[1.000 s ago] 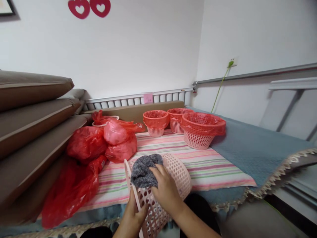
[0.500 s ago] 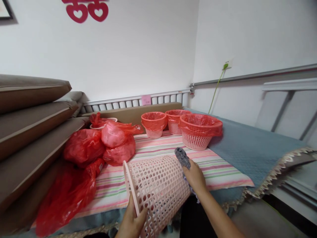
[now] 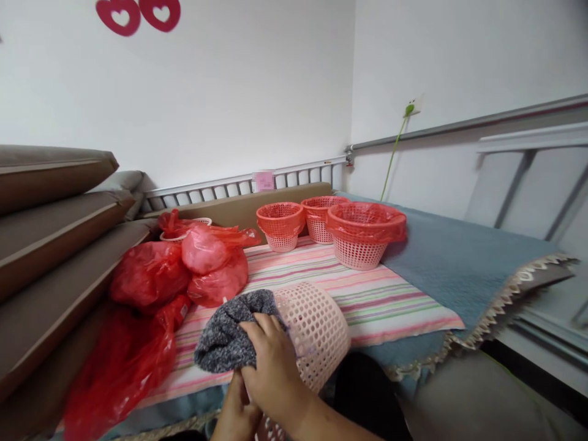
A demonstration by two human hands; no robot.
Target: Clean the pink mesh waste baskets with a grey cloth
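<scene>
A pale pink perforated plastic basket [image 3: 316,331] lies tilted on its side at the front edge, its mouth to the left. My left hand [image 3: 239,407] grips its rim from below, partly hidden behind my right hand. My right hand [image 3: 273,361] is closed on a dark grey fuzzy cloth [image 3: 229,334], which drapes over the mouth end of the basket and hides most of the rim. Both hands are close together there, the right one crossing over the left.
Three baskets lined with red bags [image 3: 281,226] stand at the back on a striped cloth [image 3: 395,300]. Filled red plastic bags [image 3: 151,272] lie at left beside stacked brown cushions [image 3: 55,239]. A blue cover [image 3: 450,245] spreads to the right, near a white radiator [image 3: 528,177].
My right hand has moved left with the grey cloth, from the basket's base end to its mouth. The cloth now spreads over the rim. My left hand stays at the rim.
</scene>
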